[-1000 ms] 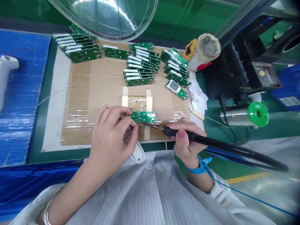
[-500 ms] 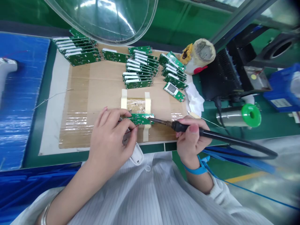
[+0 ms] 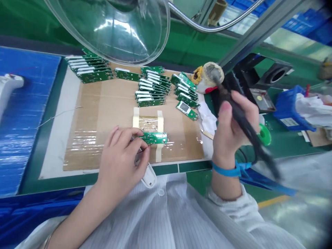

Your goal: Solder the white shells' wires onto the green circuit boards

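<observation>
My left hand (image 3: 121, 157) is closed in a pinch at the left end of a green circuit board (image 3: 155, 137), which lies on taped cardboard (image 3: 109, 103). What the fingertips pinch is too small to name; a white object (image 3: 148, 177) sticks out under the palm. My right hand (image 3: 234, 126) is raised at the right, wrapped round a black soldering iron (image 3: 242, 121). The iron's tip points up into a round sponge holder (image 3: 210, 76). A blue strap (image 3: 228, 170) circles my right wrist.
Rows of green circuit boards (image 3: 151, 88) lie along the cardboard's far side, more boards (image 3: 89, 67) at far left. A clear dome (image 3: 114, 27) hangs above. A green-capped spool (image 3: 264, 135), black equipment (image 3: 259, 86) and a blue bin (image 3: 293, 110) stand to the right. Blue sheeting (image 3: 23, 114) lies left.
My right hand has lifted the soldering iron off the board and swung it up and right to the sponge holder. The left hand has stayed at the board.
</observation>
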A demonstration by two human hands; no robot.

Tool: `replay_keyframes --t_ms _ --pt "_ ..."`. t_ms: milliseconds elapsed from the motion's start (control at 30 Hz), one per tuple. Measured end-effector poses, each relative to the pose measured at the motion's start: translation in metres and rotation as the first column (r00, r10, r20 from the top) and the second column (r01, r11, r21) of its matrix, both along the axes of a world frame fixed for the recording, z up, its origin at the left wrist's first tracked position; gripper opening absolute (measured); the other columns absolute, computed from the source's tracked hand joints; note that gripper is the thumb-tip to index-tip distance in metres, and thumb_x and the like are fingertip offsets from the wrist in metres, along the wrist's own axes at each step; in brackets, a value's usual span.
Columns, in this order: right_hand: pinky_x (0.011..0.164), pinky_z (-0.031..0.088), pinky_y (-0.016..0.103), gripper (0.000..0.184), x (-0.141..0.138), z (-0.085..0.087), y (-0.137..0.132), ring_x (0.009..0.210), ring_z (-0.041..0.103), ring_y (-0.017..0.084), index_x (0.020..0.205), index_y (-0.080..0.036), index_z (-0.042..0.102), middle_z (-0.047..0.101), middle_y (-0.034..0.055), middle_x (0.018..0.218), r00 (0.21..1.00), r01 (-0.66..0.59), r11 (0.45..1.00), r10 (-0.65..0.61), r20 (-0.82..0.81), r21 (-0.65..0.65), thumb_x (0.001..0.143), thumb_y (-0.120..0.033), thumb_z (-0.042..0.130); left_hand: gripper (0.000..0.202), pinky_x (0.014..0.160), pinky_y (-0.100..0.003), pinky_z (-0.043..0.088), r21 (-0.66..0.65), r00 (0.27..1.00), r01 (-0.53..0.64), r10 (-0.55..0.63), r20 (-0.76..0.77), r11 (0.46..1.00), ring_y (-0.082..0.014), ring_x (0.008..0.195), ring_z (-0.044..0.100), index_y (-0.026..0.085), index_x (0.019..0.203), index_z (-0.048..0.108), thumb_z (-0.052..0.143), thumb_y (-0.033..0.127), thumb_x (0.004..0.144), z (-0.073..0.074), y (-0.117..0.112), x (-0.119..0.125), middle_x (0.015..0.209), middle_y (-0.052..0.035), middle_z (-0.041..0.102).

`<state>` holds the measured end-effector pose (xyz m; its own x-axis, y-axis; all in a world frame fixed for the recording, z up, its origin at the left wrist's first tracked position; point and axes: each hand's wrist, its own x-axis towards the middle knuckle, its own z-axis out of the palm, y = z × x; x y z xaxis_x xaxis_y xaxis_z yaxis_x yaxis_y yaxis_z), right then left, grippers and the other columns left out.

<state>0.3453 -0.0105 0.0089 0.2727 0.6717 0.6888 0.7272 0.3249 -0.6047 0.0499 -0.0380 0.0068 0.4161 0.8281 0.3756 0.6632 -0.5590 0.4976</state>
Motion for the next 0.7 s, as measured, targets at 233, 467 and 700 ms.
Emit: replay_keyframes --t_ms 233,467,700 --pt "0.047 0.051 0.032 0.019 -0.069 -0.023 -0.066 0.05 0.062 0.015 0.099 -0.028 0.079 0.072 -0.0025 0.067 0.953 -0.223 0.975 0.22 -0.208 0.009 0.109 -0.04 0.069 0.01 0.118 -0.067 0.05 -0.027 1.0 0.004 -0.004 -0.006 1.0 -0.0317 0.109 0.073 0.021 0.094 0.067 0.064 0.017 0.103 0.003 0.0 0.0 0.116 -0.0106 0.072" --pt "0.049 0.049 0.031 0.014 -0.067 -0.03 -0.066 0.053 0.063 0.013 0.099 -0.026 0.08 0.077 -0.0029 0.071 0.948 -0.261 0.965 0.26 -0.185 0.021 0.107 -0.034 0.072 0.01 0.12 -0.067 0.049 -0.03 1.0 -0.005 0.005 -0.021 1.0 -0.0321 0.109 0.074 0.02 0.094 0.068 0.065 0.017 0.103 0.004 0.0 0.001 0.116 -0.0109 0.073" --pt "0.049 0.051 0.031 0.013 -0.069 -0.03 -0.067 0.054 0.064 0.015 0.103 -0.028 0.081 0.074 -0.003 0.069 0.947 -0.282 0.959 0.277 -0.163 -0.01 0.108 -0.034 0.07 0.014 0.118 -0.067 0.05 -0.03 0.999 -0.001 0.0 -0.04 1.0 -0.0324 0.109 0.073 0.019 0.092 0.069 0.063 0.018 0.104 0.006 0.001 0.001 0.116 -0.0125 0.073"
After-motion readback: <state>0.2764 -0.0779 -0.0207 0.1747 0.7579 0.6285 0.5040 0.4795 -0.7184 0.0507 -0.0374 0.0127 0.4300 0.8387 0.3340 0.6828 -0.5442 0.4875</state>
